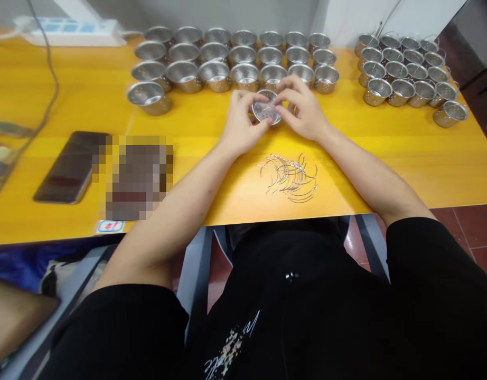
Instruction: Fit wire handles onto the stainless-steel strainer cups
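In front of the rows, my left hand (245, 121) grips a small perforated metal cup (263, 113) by its rim, fingers and thumb curled around its left side. The cup tilts so its mouth and holed bottom face me. My right hand (301, 108) is pinched at the cup's right rim on a thin wire handle, seen only as a faint line across the mouth; its ends are hidden by the fingers. Below both hands lies a loose pile of curved wire handles (291, 177) on the yellow table (227, 195).
Several rows of metal cups (184, 74) without visible handles stand behind my hands. At the right, another group of cups (400, 89) has thin wires at some rims. A dark phone (71, 169), a partly blurred-out dark object (138, 179) and a power strip (73, 31) lie left.
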Motion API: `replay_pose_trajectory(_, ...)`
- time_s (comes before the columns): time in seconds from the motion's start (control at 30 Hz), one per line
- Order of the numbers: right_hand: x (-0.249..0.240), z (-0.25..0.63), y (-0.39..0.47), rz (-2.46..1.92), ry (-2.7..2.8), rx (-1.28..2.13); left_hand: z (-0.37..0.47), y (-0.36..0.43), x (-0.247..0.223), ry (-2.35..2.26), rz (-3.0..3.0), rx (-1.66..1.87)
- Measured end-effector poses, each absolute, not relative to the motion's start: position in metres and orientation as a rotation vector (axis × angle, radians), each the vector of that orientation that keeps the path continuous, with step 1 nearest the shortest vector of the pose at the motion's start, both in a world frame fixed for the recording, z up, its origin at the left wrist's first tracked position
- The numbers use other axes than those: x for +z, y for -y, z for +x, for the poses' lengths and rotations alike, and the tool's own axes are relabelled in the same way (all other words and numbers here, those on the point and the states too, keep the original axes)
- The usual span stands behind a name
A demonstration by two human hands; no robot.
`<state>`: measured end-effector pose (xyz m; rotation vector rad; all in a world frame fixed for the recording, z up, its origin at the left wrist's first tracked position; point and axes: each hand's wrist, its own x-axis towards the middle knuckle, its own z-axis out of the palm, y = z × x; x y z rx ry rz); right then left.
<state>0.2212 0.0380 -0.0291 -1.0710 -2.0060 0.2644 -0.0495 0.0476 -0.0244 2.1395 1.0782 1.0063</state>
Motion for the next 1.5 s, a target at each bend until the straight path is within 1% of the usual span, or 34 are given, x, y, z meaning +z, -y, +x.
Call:
replay_pose_trajectory(0.5,-0.021,0.217,-0.033,-1.073,1.987,0.271,-0.053,-0.051,-0.027,-1.012,2.213,0.961)
replay_pose_trajectory(0.83,-0.014,0.213,-0.027,-1.088,1.964,0.333,-0.051,-0.056,-0.032,-0.959,2.124,1.045)
replay_pose_trajectory(1.0,-0.013,0.213,-0.026,-1.102,1.954,0.351,-0.051,-0.055,-0.028,-0.959,2.088,1.026)
replay_pose_trajectory(1.2,-0.011,0.212,-0.024,-1.106,1.953,0.337,-0.050,-0.046,-0.019,-1.015,2.158,0.908)
replay_pose_trajectory(1.5,-0.017,0.215,-0.030,-1.102,1.991,0.340,-0.049,-0.040,-0.015,-1.019,2.125,0.930)
